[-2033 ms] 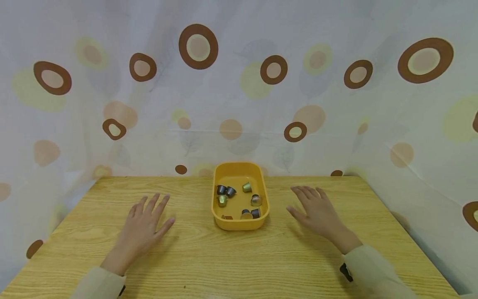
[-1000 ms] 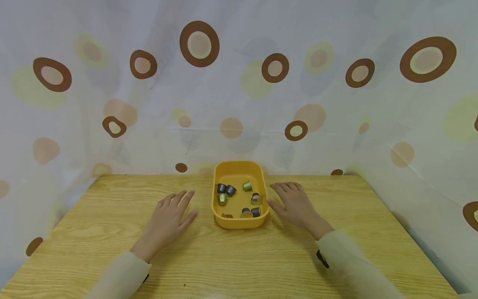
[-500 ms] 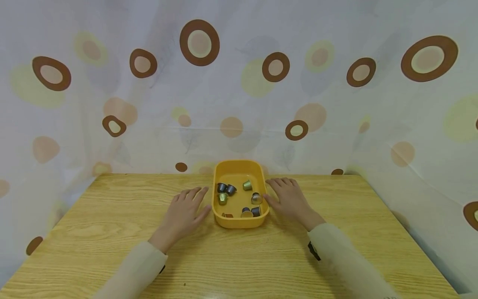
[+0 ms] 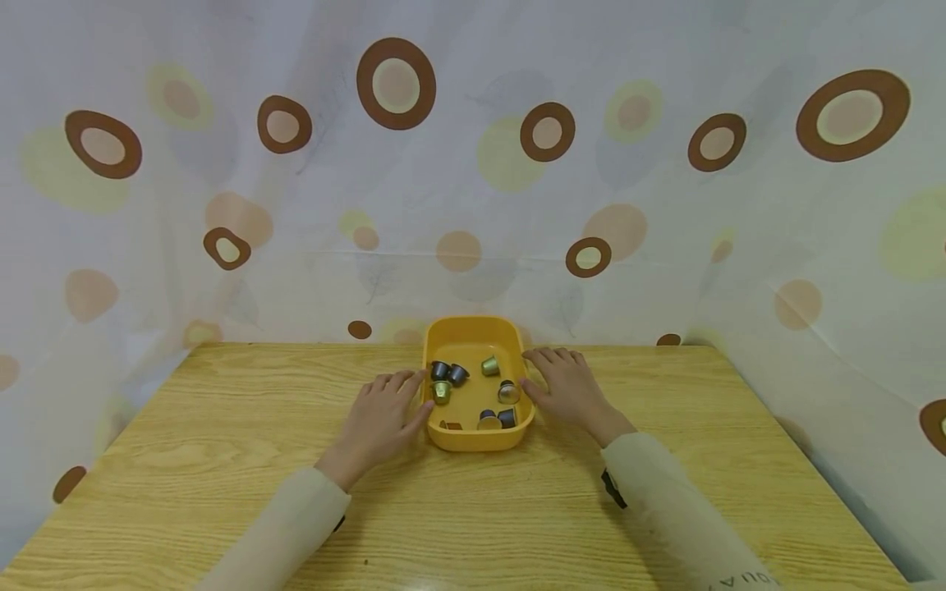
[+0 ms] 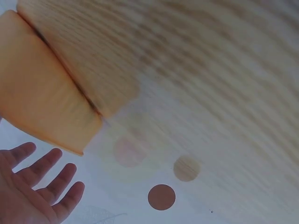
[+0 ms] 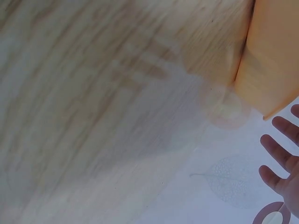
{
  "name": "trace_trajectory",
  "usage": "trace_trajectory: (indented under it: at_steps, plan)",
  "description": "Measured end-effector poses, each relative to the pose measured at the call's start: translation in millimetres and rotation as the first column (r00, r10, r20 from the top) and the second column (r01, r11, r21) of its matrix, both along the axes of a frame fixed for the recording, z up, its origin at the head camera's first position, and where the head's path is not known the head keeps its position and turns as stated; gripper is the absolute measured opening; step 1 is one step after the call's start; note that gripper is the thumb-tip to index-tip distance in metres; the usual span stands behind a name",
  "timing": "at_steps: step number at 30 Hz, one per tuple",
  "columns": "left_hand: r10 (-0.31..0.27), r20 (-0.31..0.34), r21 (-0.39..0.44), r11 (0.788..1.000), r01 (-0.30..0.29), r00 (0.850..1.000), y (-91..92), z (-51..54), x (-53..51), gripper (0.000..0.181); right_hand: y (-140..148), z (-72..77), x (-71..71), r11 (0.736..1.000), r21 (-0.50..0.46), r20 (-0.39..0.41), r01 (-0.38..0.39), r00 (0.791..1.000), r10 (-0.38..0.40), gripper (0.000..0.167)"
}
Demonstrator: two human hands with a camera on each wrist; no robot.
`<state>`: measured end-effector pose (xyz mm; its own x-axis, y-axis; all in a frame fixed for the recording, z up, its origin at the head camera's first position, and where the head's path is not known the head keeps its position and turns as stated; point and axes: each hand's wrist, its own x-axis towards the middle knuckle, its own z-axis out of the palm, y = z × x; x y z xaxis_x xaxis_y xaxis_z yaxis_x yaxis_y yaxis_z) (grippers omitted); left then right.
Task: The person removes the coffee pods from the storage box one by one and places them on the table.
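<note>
Space on either side of the yellow tray (image 4: 480, 442) has shrunk over the last two seconds: the left hand (image 4: 378, 419), then well apart from it, now overlaps the left rim with fingertips and thumb in the head view, and the right hand (image 4: 567, 386) overlaps the right rim in the same way. Half a second ago the left fingertips stood just short of the tray. Each grip is wide, its fingers spread and slightly bent; whether either hand truly touches the tray, I cannot tell. The tray keeps its place at the middle of the counter's (image 4: 222, 460) back edge, and the coffee pods (image 4: 458, 375) inside, dark, green and silver, lie as they did. A brown pod (image 4: 451, 425) is mostly hidden behind the tray's front wall, so its shape is hard to make out. Both wrist views take in only part of the tray's outer side and crop the hands at the edge, and there the wood grain blurs hazily into the patterned cloth (image 4: 414, 180). Printed letters on the right sleeve (image 4: 665, 501) run off the bottom of the head view, and too little shows of the dark thing (image 4: 613, 489) under its cuff to name it.
</note>
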<state>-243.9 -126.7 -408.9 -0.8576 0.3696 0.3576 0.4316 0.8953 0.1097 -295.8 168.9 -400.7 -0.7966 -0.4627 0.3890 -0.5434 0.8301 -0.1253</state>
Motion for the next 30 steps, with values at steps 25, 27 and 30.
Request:
trace_trajectory:
  at_steps: [25,27,30]
  plan:
    - [-0.028,0.004,0.009,1.000,0.028,1.000,5.7,-3.3,-3.4,0.044,-2.8,-7.6,-4.4,0.999,-0.001,0.034,-0.035,0.999,0.035,0.040]
    - [-0.027,0.002,0.007,1.000,0.027,1.000,5.8,-2.8,-2.7,0.044,-2.8,-7.6,-4.0,0.999,-0.002,0.044,-0.032,0.999,0.032,0.040]
    - [-0.027,0.000,0.003,1.000,0.027,1.000,5.9,-2.1,-1.3,0.044,-2.6,-8.0,-3.7,1.000,0.004,0.061,-0.028,0.998,0.028,0.041]
